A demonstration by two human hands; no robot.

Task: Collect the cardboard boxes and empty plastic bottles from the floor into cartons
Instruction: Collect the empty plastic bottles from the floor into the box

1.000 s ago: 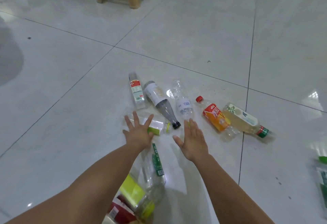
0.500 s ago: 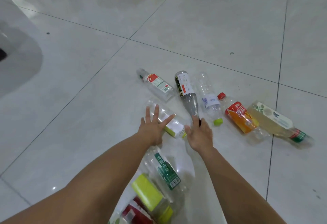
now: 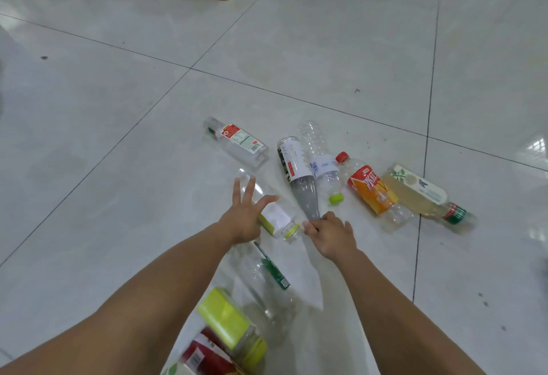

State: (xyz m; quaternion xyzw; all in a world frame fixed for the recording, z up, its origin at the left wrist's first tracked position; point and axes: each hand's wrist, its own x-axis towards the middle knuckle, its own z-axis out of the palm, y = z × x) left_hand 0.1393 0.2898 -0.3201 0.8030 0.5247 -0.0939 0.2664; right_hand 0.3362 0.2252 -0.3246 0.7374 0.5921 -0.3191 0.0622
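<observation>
1. The right hand (image 3: 330,234) pinches the grey bottle (image 3: 299,173) by its neck on the floor (image 3: 118,167); the fingers' small hold may slip in lifting.
2. The left hand (image 3: 241,217), fingers apart, reaches over the clear bottle (image 3: 277,216); a nudge could roll it away.

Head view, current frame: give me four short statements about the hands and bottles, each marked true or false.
1. The right hand grips the grey bottle at its narrow end. True.
2. The left hand is clenched in a fist. False: its fingers are spread over the clear bottle.
3. The orange-labelled bottle has a red cap. True.
4. The bottles stand upright. False: they lie on their sides on the floor.
</observation>
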